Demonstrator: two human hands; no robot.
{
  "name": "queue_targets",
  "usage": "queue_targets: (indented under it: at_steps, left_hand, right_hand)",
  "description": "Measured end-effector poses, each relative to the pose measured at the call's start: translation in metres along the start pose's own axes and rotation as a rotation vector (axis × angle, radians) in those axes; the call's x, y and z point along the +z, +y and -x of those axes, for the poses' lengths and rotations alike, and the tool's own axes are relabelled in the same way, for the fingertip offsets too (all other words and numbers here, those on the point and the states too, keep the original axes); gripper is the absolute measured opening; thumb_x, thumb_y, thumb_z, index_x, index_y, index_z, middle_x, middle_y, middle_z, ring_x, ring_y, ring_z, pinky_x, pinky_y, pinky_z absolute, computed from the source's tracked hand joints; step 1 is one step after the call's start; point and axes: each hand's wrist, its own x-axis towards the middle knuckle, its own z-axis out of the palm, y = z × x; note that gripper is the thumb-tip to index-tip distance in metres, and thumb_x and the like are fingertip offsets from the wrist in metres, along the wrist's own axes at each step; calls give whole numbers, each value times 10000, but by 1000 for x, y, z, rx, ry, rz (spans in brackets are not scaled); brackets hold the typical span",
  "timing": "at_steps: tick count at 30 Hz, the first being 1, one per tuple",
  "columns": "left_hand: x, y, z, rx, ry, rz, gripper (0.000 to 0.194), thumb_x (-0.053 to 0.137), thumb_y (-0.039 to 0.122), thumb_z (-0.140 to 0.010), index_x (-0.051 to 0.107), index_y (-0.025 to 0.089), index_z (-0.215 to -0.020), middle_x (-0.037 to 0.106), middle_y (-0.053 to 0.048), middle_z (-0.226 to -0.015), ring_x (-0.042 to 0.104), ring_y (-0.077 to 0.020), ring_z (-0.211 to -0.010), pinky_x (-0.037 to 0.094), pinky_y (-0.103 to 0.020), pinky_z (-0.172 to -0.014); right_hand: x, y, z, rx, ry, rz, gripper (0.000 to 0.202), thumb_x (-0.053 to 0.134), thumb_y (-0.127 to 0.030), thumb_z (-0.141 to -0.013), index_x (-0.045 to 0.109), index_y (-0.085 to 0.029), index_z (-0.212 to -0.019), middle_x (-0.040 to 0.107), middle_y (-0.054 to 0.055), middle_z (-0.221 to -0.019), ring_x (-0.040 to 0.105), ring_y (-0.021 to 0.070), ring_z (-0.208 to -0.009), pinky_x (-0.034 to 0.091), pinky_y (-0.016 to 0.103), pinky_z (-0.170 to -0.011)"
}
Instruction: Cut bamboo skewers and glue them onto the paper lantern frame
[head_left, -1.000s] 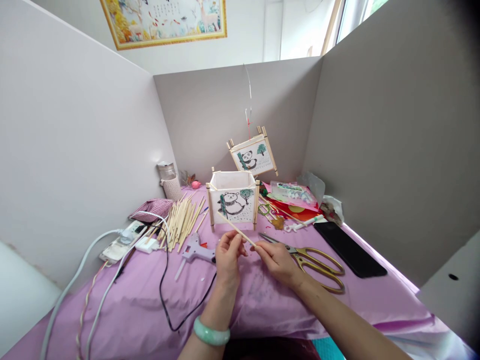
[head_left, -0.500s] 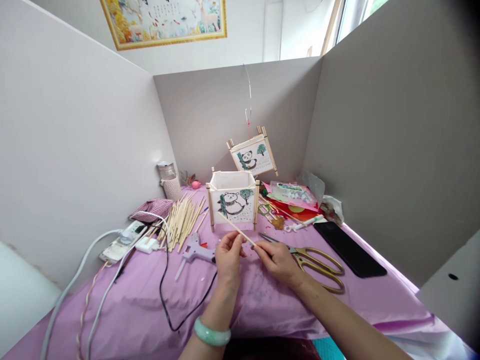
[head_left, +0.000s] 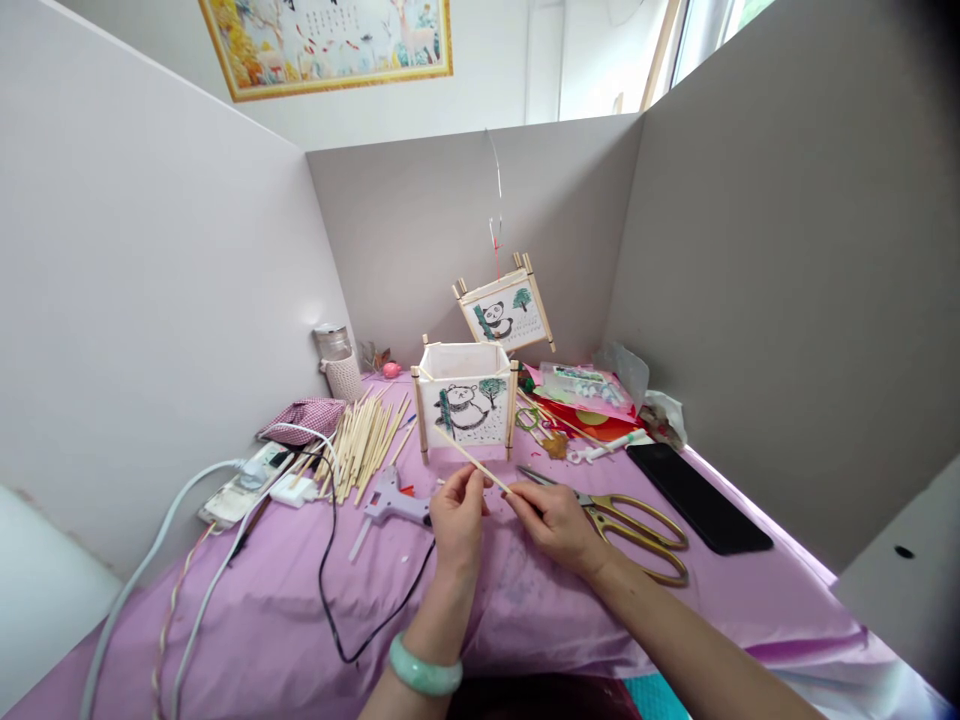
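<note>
A thin wooden stick (head_left: pixel 461 450) slants between my hands, its far end in front of the panda-painted lantern (head_left: pixel 469 412). My left hand (head_left: pixel 459 505) pinches the stick near its middle, and the fingertips are closed. At the near end, my right hand (head_left: pixel 551 520) grips the same stick between thumb and fingers. The lantern stands on the purple cloth just beyond, a box of white panels with wooden corner posts and an open top. Gold-handled scissors (head_left: pixel 637 535) lie beside my right hand, partly hidden by it. A lilac glue gun (head_left: pixel 390 500) rests left of my left hand.
A second panda lantern (head_left: pixel 506 308) hangs tilted from a wire at the back. Many loose sticks (head_left: pixel 367 440) lie at left, near a power strip (head_left: pixel 244 490) and cables. A black phone (head_left: pixel 701 498) and plastic packets (head_left: pixel 585 390) are at right. Grey partitions enclose the table.
Almost nothing differs. Both hands keep the stick in nearly the same position, and the lantern stays where it was.
</note>
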Motion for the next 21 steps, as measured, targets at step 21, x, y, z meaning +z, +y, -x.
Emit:
queue_targets:
  at_steps: [21]
  left_hand:
    - [-3, -5, 0, 8, 17, -86, 168, 594, 306, -763, 606, 141, -734, 552, 33, -591, 440, -80, -469, 364, -198, -478]
  right_hand:
    - [0, 1, 2, -28, -12, 18, 269, 438, -245, -952, 651, -197, -795, 697, 53, -784, 625, 165, -682, 420, 260, -655]
